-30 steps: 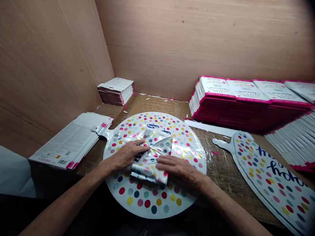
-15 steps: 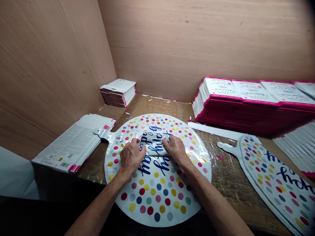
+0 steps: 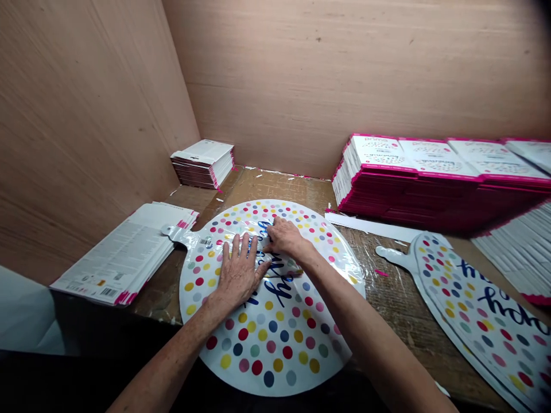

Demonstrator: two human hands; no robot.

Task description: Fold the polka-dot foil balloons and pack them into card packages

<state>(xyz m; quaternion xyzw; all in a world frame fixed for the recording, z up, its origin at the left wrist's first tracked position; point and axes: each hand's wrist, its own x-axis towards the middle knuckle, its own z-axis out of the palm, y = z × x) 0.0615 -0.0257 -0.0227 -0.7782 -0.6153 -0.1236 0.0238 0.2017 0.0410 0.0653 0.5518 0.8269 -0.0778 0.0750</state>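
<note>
Head view. Balloon (image 3: 275, 310), six o'clock: lay spread out, apparently fully unfolded. Left hand (image 3: 239, 272): rested palm-down on it, fingers wide. Right hand (image 3: 284, 237): sat curled near its middle; whether it pinched anything could not be told. Other balloons (image 3: 477, 327), four o'clock: lay untouched. Cards (image 3: 124, 252), nine o'clock: stacked.

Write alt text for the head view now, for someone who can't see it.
A person's left hand lies spread and right hand rests curled on a flat, round, polka-dot foil balloon. White printed cards lie to the left; pink-edged stacks and more dotted balloons sit to the right.
</note>
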